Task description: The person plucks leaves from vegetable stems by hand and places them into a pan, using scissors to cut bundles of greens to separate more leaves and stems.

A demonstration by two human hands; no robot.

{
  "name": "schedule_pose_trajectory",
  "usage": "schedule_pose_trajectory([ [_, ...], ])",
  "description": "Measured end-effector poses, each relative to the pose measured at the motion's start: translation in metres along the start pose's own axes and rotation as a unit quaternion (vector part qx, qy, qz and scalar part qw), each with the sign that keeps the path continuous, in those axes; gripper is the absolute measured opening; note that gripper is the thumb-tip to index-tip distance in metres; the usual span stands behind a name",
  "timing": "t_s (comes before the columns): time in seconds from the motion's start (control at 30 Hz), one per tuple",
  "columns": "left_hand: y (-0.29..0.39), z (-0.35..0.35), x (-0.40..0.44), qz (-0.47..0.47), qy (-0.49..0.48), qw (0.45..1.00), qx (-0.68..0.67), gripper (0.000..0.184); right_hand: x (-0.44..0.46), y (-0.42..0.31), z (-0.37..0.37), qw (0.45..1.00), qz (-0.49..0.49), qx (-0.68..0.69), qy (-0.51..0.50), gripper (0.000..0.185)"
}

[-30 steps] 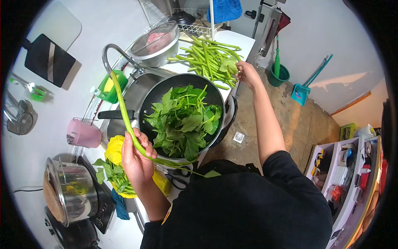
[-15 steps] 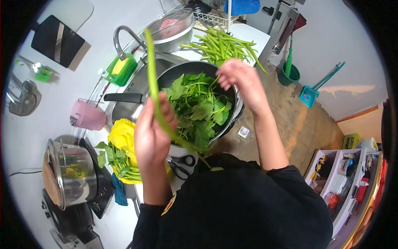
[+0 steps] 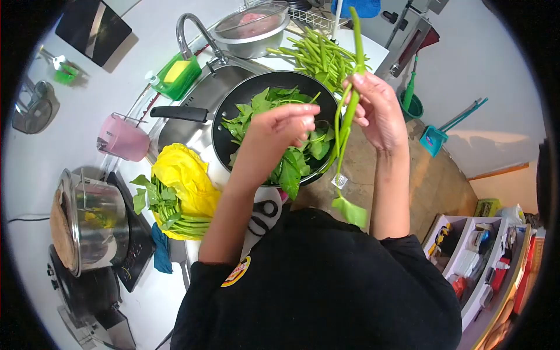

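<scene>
My right hand [image 3: 376,108] pinches a long green vegetable stem [image 3: 353,108] between thumb and fingers. The stem's top end rises above the hand, and a single leaf [image 3: 350,211] dangles at its lower end. Over the black pan [image 3: 219,125], my left hand [image 3: 280,131] is half curled, with a gap between its fingers and nothing visible in them. Green leaves with thin stems [image 3: 291,169] fill the pan below it, partly covered by that hand. Behind the pan lies a heap of trimmed green stems [image 3: 318,55].
The pan sits over the edge of a steel sink [image 3: 192,111]. Around it are a green soap box with sponge [image 3: 184,81], leafy greens [image 3: 166,204] in a yellow bag [image 3: 186,175], black-handled scissors [image 3: 262,216], a glass-sided pot [image 3: 102,221], and a sieve on a bowl [image 3: 251,44].
The long stem has passed from my left hand to my right, which now holds it at the pan's right side. My left hand has moved right, over the leaves. The view has shifted slightly.
</scene>
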State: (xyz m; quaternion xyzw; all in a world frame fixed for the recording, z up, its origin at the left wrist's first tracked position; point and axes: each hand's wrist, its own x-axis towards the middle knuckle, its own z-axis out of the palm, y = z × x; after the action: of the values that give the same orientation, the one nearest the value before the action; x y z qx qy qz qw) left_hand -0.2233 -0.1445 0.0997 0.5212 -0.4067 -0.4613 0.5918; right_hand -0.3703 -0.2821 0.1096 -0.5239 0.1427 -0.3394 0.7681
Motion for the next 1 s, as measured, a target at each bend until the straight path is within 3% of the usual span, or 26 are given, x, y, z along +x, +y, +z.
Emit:
schedule_pose_trajectory([
  [0.13, -0.007, 0.014, -0.004, 0.041, 0.015, 0.998, 0.053, 0.025, -0.012, -0.003, -0.002, 1.0, -0.004, -0.017, 0.019, 0.018],
  [0.33, -0.012, 0.029, 0.003, 0.001, 0.023, 1.0, 0.009, 0.02, -0.025, -0.001, 0.01, 0.996, -0.016, -0.078, 0.039, 0.023],
  [0.43, -0.02, 0.026, 0.001, 0.025, 0.021, 0.999, 0.042, 0.017, -0.028, -0.004, 0.007, 0.996, -0.037, -0.06, 0.057, 0.026],
  [0.47, -0.023, 0.025, 0.0, 0.038, 0.019, 0.997, 0.068, 0.016, -0.028, -0.006, 0.004, 0.998, -0.038, 0.022, 0.049, 0.023],
  [0.6, -0.034, 0.025, -0.002, 0.068, 0.006, 0.997, 0.045, 0.012, -0.03, -0.005, -0.002, 0.997, -0.065, 0.014, 0.05, 0.015],
  [0.7, -0.042, 0.022, 0.005, 0.054, 0.097, 0.988, -0.112, 0.013, -0.037, 0.006, 0.012, 0.993, -0.064, -0.06, 0.081, 0.014],
  [0.83, -0.053, 0.024, 0.008, 0.06, 0.148, 0.917, -0.365, 0.013, -0.045, 0.03, 0.036, 0.985, -0.104, -0.105, 0.089, 0.012],
  [0.97, -0.046, 0.028, -0.004, -0.031, 0.149, 0.912, -0.382, 0.012, -0.05, 0.032, 0.035, 0.98, -0.091, -0.159, 0.078, 0.01],
  [1.0, -0.041, 0.026, -0.005, -0.051, 0.125, 0.933, -0.334, 0.014, -0.051, 0.026, 0.03, 0.981, -0.104, -0.151, 0.066, 0.009],
])
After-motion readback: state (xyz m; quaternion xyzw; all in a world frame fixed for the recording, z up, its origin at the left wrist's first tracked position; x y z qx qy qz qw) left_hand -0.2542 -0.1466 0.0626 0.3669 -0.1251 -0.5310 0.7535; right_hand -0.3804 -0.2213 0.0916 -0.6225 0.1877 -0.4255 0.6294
